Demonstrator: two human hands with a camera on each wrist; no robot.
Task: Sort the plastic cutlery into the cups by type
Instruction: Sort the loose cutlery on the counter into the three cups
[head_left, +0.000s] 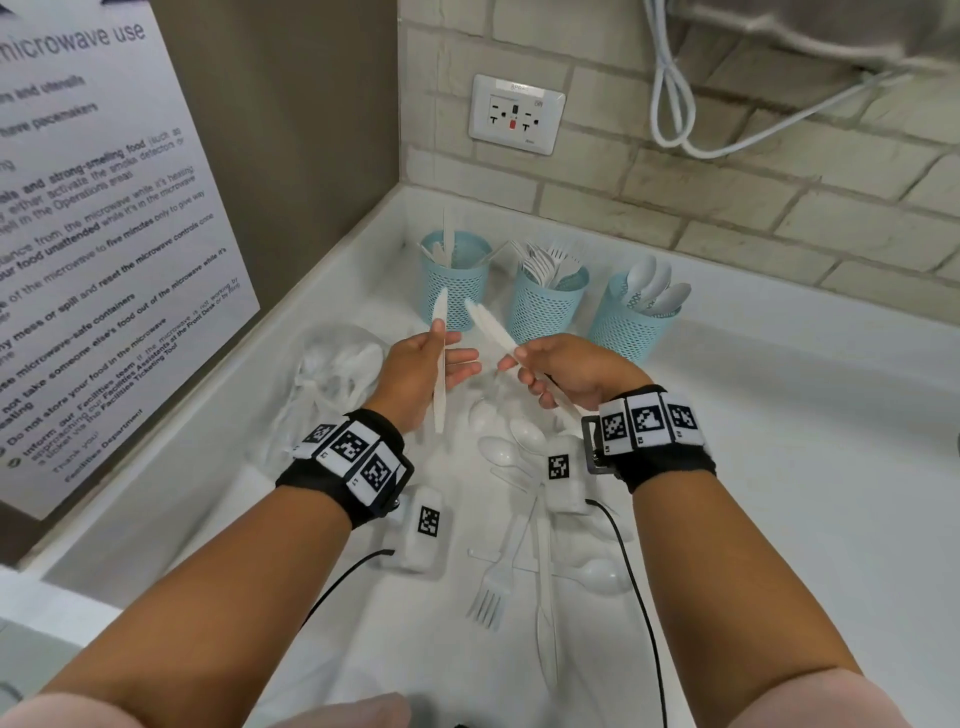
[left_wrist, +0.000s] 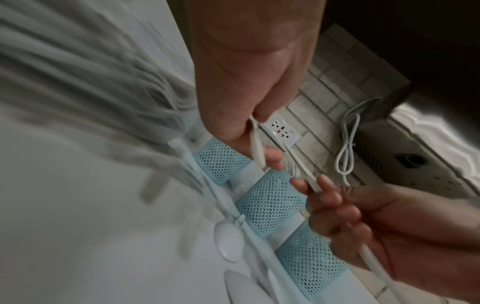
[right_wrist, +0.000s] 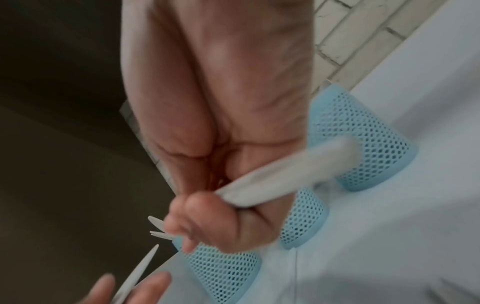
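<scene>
Head view is showing a white worktop (head_left: 779, 467) carrying three blue mesh cups along the back wall: the left cup (head_left: 454, 291) is holding knives, the middle cup (head_left: 545, 306) forks, the right cup (head_left: 631, 325) spoons. Loose cutlery is lying on the worktop under the wrists, among it a fork (head_left: 493, 582) and spoons (head_left: 501, 452). Above that pile, in front of the left cup, the left hand (head_left: 415, 371) is pinching one knife (head_left: 440, 364) upright between thumb and fingers, its other fingers spread loose. The right hand (head_left: 571, 371) is clenching two knives (head_left: 491, 325) by their handles, blades fanning toward the left cup. These knives are looking light, thin and smooth, likely flexing and sliding against each other, so gripping at the thicker handle is seeming the safest hold.
</scene>
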